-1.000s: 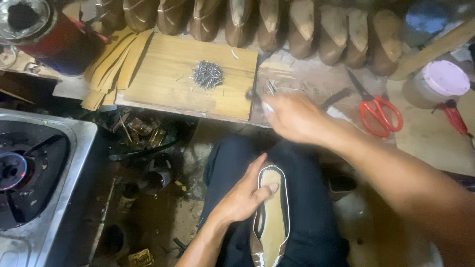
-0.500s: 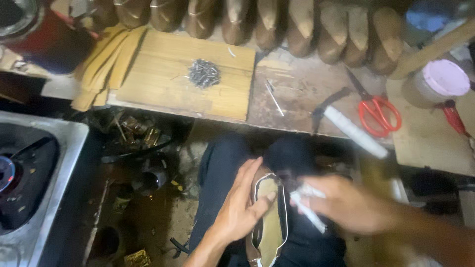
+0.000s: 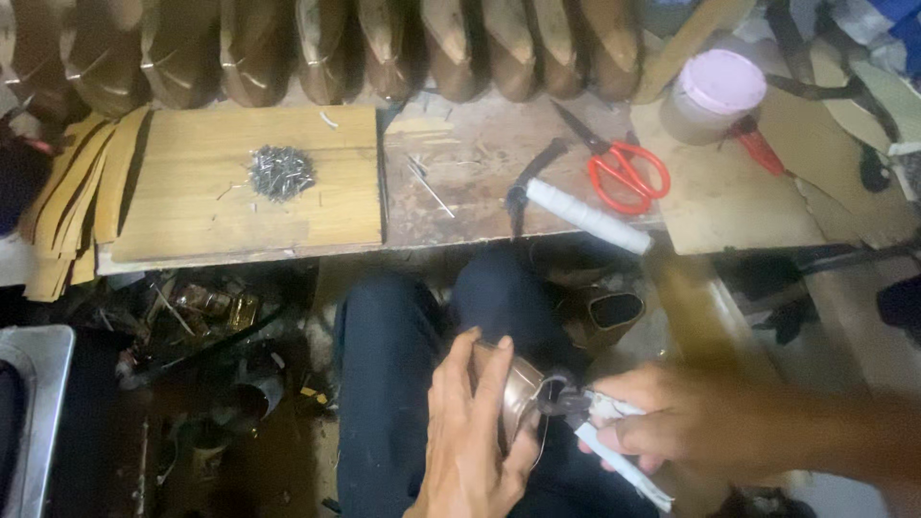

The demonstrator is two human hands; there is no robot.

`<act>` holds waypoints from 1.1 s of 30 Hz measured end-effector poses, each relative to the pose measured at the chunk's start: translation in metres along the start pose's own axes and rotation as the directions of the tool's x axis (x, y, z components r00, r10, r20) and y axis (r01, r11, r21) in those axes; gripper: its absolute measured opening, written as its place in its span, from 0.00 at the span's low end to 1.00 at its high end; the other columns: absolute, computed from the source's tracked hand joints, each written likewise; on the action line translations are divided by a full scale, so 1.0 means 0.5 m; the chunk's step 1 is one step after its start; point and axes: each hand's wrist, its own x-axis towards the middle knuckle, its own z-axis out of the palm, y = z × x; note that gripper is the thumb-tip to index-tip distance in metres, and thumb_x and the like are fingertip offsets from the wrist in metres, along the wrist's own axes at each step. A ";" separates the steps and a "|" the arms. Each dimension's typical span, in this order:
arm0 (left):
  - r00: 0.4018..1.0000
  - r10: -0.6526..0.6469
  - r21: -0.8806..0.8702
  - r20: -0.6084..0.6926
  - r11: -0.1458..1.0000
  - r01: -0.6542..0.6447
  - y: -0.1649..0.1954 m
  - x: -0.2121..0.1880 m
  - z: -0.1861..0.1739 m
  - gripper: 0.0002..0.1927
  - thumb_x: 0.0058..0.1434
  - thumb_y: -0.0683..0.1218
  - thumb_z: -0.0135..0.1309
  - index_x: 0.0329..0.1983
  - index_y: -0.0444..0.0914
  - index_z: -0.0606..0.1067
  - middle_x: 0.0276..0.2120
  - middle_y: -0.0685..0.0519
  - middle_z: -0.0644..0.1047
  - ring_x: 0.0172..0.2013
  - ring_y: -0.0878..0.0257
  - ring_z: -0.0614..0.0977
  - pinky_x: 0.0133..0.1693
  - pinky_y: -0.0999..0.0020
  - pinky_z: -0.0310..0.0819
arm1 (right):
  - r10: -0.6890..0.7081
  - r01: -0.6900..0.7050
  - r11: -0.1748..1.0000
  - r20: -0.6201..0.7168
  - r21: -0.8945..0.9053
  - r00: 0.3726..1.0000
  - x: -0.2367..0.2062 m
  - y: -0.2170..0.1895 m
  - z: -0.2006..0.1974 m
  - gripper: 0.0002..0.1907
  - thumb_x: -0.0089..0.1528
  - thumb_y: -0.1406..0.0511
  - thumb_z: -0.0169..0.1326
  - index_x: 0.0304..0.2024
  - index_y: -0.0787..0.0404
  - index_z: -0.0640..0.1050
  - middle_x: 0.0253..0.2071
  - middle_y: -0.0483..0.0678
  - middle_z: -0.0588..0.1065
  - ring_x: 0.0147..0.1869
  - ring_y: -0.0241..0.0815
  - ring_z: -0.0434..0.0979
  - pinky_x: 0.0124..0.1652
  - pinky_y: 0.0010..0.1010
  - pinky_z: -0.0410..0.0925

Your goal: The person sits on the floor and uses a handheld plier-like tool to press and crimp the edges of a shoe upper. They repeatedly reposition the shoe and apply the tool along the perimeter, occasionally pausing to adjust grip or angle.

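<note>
Over the lap, low in the view, the left hand [image 3: 470, 432] wraps around a shiny bronze shoe [image 3: 518, 388], fingers closed along its side and holding it steady above the dark trouser legs [image 3: 403, 355]. The right hand [image 3: 672, 422] is closed around pliers [image 3: 595, 412] with white-wrapped handles; the dark nose of the pliers touches the edge of the shoe just beside the left thumb. On the bench [image 3: 480, 182] above the knees lies a wooden board [image 3: 192, 201] with a small heap of nails [image 3: 281, 171] near its middle. To the right of the board rests a hammer [image 3: 576, 206] with a white handle, and just beyond it red-handled scissors [image 3: 624, 168]. A pink-lidded tub [image 3: 715, 91] stands near the scissors, further right. Along the back edge of the bench a row of brown shoe forms [image 3: 384, 48] stands side by side. Tan strips [image 3: 67, 201] lie stacked at the left end of the board
</note>
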 end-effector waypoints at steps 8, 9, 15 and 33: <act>0.996 0.087 0.065 0.017 0.994 -0.088 0.029 -0.012 0.019 0.52 0.40 0.39 0.69 0.70 0.33 0.61 0.65 0.24 0.57 0.62 0.28 0.64 0.58 0.40 0.58 | -0.035 0.038 0.948 0.013 -0.315 0.999 -0.047 -0.001 -0.024 0.14 0.63 0.56 0.47 0.36 0.58 0.78 0.26 0.43 0.76 0.31 0.35 0.79 0.37 0.30 0.71; 0.996 0.092 0.074 0.020 0.993 -0.093 0.032 -0.014 0.020 0.52 0.40 0.39 0.69 0.70 0.33 0.61 0.65 0.24 0.56 0.62 0.28 0.64 0.58 0.40 0.58 | 0.010 -0.011 0.947 -0.006 -0.321 1.000 -0.049 -0.001 -0.025 0.14 0.63 0.57 0.47 0.36 0.58 0.78 0.25 0.44 0.76 0.31 0.36 0.79 0.38 0.31 0.71; 0.992 0.123 0.107 -0.003 0.987 -0.122 0.045 -0.013 0.021 0.51 0.40 0.39 0.68 0.70 0.34 0.61 0.65 0.25 0.57 0.62 0.29 0.64 0.57 0.40 0.59 | -0.013 0.014 0.999 0.045 -0.030 0.999 -0.050 0.012 -0.023 0.12 0.63 0.60 0.50 0.36 0.62 0.78 0.26 0.46 0.80 0.31 0.37 0.82 0.34 0.31 0.75; 0.989 -0.061 0.016 -0.135 0.998 0.064 -0.036 0.015 -0.010 0.39 0.47 0.39 0.65 0.65 0.39 0.69 0.65 0.31 0.62 0.63 0.33 0.66 0.61 0.48 0.64 | -0.208 0.444 0.887 -0.748 0.128 0.630 0.180 0.060 0.217 0.18 0.62 0.64 0.52 0.55 0.59 0.78 0.19 0.44 0.75 0.19 0.32 0.74 0.20 0.26 0.70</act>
